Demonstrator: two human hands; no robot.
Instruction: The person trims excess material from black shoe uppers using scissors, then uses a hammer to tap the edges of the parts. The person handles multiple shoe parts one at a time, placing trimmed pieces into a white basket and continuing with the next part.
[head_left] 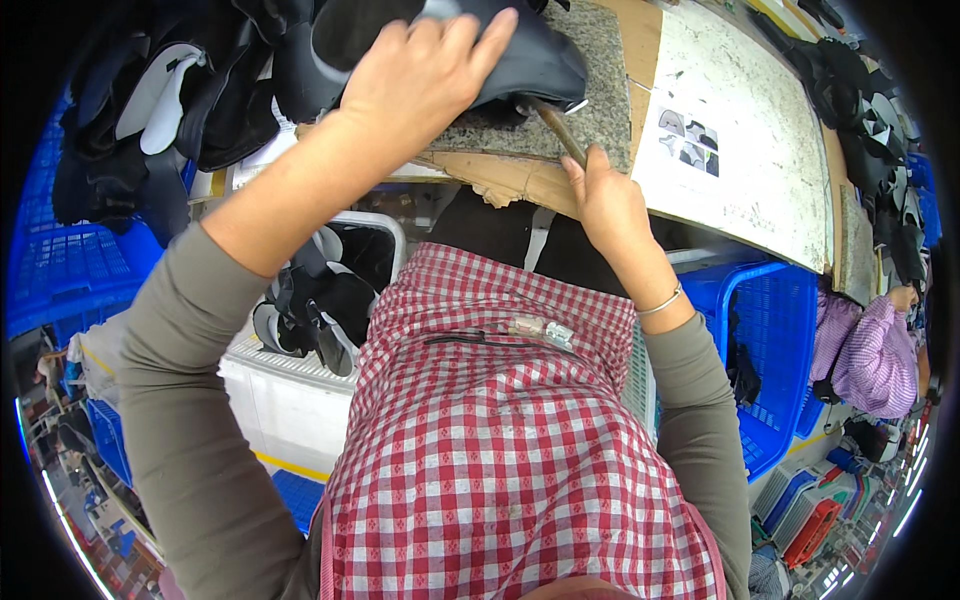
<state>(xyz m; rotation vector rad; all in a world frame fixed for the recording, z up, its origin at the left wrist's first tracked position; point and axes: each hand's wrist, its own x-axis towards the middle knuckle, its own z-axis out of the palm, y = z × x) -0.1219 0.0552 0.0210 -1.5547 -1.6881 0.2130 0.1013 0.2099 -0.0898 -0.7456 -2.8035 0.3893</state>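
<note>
My left hand (pixel 425 75) presses on and grips a black shoe upper (pixel 535 60), its fingers curled over the piece and the index finger stretched toward the far side. The upper lies on a speckled stone slab (pixel 605 60) at the front of the bench. My right hand (pixel 610 205) is closed round the wooden handle of a hammer (pixel 556 128). The hammer's head lies against the near right edge of the upper and is mostly hidden there; a bit of bright metal shows.
More black and grey uppers (pixel 215 90) are piled at the left of the bench. A white board with a printed sheet (pixel 690 140) lies right of the slab. Blue crates (pixel 765 370) stand at both sides, and a white basket (pixel 300 390) holds uppers. Another person's checked sleeve (pixel 880 360) shows at far right.
</note>
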